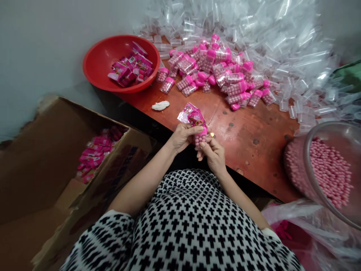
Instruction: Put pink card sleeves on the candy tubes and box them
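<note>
Watching remotely, I see a spotted reddish-brown table beside a grey wall. At its near edge, my left hand and right hand pinch a pink-capped bottle, thumbs uppermost.

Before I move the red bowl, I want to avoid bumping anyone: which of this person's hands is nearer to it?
Left. The left hand is below and to the right of the red bowl in the picture; the right hand is lower and farther right.
</note>
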A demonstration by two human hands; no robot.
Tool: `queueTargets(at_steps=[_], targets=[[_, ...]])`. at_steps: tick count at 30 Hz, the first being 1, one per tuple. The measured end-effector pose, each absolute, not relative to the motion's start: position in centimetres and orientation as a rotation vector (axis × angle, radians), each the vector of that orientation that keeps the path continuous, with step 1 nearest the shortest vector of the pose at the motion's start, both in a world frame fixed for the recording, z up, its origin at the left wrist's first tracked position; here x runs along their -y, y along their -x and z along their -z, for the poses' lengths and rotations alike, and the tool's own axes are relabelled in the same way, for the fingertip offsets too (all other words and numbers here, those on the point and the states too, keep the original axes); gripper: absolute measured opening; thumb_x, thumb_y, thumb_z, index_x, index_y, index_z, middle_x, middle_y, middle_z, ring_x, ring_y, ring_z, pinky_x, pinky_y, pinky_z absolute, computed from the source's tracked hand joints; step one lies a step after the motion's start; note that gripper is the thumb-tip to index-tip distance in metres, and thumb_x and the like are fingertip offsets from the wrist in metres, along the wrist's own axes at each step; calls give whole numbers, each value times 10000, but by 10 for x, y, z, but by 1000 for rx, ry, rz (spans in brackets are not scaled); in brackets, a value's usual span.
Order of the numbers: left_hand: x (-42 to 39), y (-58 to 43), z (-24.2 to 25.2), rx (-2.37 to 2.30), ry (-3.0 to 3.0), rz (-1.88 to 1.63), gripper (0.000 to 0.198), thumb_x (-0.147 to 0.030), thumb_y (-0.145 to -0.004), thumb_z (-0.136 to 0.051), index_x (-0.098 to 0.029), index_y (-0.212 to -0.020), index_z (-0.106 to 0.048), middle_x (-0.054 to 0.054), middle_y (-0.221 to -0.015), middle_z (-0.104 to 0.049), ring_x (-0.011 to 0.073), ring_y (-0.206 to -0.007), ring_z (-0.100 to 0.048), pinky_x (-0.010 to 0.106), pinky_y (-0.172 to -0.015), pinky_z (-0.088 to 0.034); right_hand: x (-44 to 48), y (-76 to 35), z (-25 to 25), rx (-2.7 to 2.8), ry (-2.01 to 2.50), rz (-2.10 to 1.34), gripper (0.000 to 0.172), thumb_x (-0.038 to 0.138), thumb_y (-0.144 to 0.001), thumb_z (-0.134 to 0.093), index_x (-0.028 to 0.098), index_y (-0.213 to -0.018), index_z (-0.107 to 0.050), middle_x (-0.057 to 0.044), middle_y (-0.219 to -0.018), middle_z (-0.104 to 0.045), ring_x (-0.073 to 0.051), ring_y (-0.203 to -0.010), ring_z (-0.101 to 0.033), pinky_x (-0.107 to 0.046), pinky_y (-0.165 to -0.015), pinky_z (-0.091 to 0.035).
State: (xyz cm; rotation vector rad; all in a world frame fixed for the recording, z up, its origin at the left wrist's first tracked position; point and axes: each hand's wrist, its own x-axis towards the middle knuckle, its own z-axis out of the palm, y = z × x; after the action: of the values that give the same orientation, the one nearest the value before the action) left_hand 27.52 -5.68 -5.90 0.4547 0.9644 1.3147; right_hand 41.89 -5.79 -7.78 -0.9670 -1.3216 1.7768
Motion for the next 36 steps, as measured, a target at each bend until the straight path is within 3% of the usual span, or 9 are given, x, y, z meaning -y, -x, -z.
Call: queueTargets(at_steps=[5,9,15,21,24,26,29,32,36], targets=[[52,-276,58,-1023,-446,-1325,303,-334,-603,-841,-59,-633,-717,143,-675,-713,180,-567,-656,259,-555,-509,62,-414,77,1285,1013,-1702,329,497,-785,-673,189,-868,-594,37,-643,-645,-77,-441,-567,-197,-409,-505],[51,-284,58,-1016,-372,-1394,281,-329,-669,-817,-72,-728,-721,96,-602,-677,161,-520,-629,259,-548,-506,63,-414,77,1285,1073,-1666,332,511,-782,-664,197,-863,-590,43,-622,-631,-79,-433,-551,-201,-405,-490],[51,-279,59,-1068,-286,-1496,197,-265,-726,-769,-83,-723,-695,115,-723,-726,173,-606,-678,266,-608,-544,51,-432,78,1458,1146,-1628,330,518,-809,-615,191,-854,-614,12,-662,-658,-99,-468,-550,-228,-452,-457],[60,-280,66,-1185,-451,-1285,247,-317,-673,-793,-88,-726,-717,142,-750,-737,204,-655,-709,286,-647,-562,4,-469,72,2143,1524,-528,386,518,-856,-554,168,-899,-709,-145,-1020,-679,-292,-990,-591,-457,-859,-473],[62,-289,67,-1173,-530,-1178,217,-293,-653,-786,-96,-730,-737,130,-738,-736,215,-667,-711,292,-657,-560,-14,-469,60,2186,1329,-469,508,580,-829,-585,179,-1132,-657,-178,-1291,-585,-319,-1184,-515,-509,-965,-423],[61,-295,65,-1171,-589,-1135,120,-226,-654,-749,-108,-668,-729,98,-683,-725,210,-659,-706,296,-680,-560,-19,-461,50,2189,1093,-756,533,602,-831,-579,203,-1182,-625,-135,-1235,-629,-270,-1106,-575,-443,-914,-469],[64,-305,62,-1171,-665,-1089,135,-204,-705,-662,-130,-605,-714,71,-644,-716,198,-657,-703,287,-687,-555,-22,-444,42,2118,905,-1215,443,609,-841,-566,188,-912,-684,-40,-818,-688,-164,-723,-610,-293,-669,-489],[75,-313,65,-1139,-698,-968,160,-213,-741,-615,-146,-687,-749,88,-696,-737,193,-696,-710,252,-643,-540,-28,-433,44,1851,1009,-1239,466,620,-807,-603,175,-670,-614,15,-589,-564,-103,-541,-488,-230,-517,-384],[92,-309,75,-1130,-641,-913,132,-225,-714,-669,-135,-742,-761,121,-739,-743,187,-680,-706,241,-615,-544,-35,-434,47,1798,1033,-1170,445,587,-784,-654,174,-632,-584,37,-548,-506,-83,-507,-426,-220,-493,-318]])
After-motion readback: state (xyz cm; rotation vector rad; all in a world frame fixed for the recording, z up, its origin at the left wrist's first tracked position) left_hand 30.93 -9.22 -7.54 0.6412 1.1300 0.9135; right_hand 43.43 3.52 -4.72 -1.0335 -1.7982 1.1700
